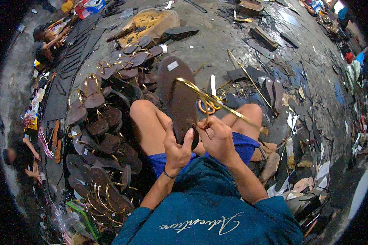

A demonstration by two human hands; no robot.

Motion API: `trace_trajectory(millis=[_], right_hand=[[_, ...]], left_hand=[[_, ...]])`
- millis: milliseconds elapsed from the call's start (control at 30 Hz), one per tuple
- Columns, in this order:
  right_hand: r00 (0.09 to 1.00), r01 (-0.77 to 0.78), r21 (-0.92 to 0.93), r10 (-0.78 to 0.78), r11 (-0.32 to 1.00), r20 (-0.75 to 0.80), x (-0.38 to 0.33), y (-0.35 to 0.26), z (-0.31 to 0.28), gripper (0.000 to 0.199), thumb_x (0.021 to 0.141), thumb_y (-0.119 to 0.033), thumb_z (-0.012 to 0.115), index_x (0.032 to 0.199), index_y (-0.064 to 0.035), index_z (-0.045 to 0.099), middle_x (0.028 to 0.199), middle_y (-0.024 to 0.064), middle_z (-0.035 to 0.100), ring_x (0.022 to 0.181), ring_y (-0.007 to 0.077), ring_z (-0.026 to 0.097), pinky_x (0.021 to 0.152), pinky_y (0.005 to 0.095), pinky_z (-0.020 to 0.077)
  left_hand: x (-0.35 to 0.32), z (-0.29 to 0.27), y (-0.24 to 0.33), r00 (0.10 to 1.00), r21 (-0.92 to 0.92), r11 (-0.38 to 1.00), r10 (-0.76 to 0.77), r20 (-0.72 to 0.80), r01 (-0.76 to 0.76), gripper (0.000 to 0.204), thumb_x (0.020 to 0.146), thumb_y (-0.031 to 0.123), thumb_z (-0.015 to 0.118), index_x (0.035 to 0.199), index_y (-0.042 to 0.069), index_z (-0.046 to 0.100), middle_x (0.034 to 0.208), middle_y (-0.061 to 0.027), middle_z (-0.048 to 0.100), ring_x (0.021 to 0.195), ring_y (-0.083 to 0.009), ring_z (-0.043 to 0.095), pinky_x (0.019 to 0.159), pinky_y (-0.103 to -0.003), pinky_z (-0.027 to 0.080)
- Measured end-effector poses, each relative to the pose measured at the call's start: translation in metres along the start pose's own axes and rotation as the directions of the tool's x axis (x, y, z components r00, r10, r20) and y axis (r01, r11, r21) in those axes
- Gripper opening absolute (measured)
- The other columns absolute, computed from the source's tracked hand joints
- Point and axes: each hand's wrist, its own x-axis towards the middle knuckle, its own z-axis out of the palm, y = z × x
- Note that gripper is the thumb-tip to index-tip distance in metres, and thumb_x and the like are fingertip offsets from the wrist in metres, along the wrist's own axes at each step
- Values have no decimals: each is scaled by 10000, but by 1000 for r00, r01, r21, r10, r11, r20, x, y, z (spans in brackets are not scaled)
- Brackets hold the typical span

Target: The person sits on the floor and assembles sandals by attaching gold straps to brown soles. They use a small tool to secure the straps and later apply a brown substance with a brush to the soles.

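My left hand grips the heel end of a dark brown sandal sole, its thumb lying on the top face. The sole is held upright between my knees, with a small white label near its toe. A shiny gold strap comes out of the sole's front part, and one length runs off to the right over my right knee. At the heel's right edge, my right hand is closed in a pinch on what looks like the strap's other end, partly hidden by the fingers. Orange looped handles, seemingly of scissors, show just beyond those fingers.
Many brown sandals with gold straps are piled at my left. A yellow worn block lies on the floor ahead. Loose soles, a long gold strip and scraps litter the right. Other people sit at far left.
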Motion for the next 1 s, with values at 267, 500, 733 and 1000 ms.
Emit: trace_trajectory(millis=[267,500,733,1000], right_hand=[[999,-12,60,14,998,-36,6,1,6,190,776,-71,741,821,-14,565,799,140,621,732,303,634,638,382,512],[977,-169,113,151,979,153,19,14,-3,178,799,-124,743,858,-11,619,873,147,675,810,272,676,726,350,528],[979,-186,-35,189,982,81,12,0,-3,190,777,-99,739,902,3,640,858,132,688,793,231,678,722,321,527],[931,-245,62,217,968,292,17,6,-7,146,782,-99,735,889,-19,675,866,127,692,861,264,675,771,372,520]], left_hand=[[5,-4,13,994,158,982,96,54,-103,270,898,58,595,1143,-27,519,988,-97,651,873,-164,619,782,-298,508],[9,-12,1,994,64,996,-68,80,63,315,893,130,630,1150,-27,541,969,-96,660,872,-156,625,793,-290,511],[-1,-7,0,998,114,992,43,46,-48,333,890,111,629,1179,-20,527,938,-105,658,817,-151,632,719,-286,522],[-4,-14,-3,996,-26,998,-55,76,57,327,916,114,601,1191,-37,505,968,-91,650,845,-130,612,740,-272,512]])
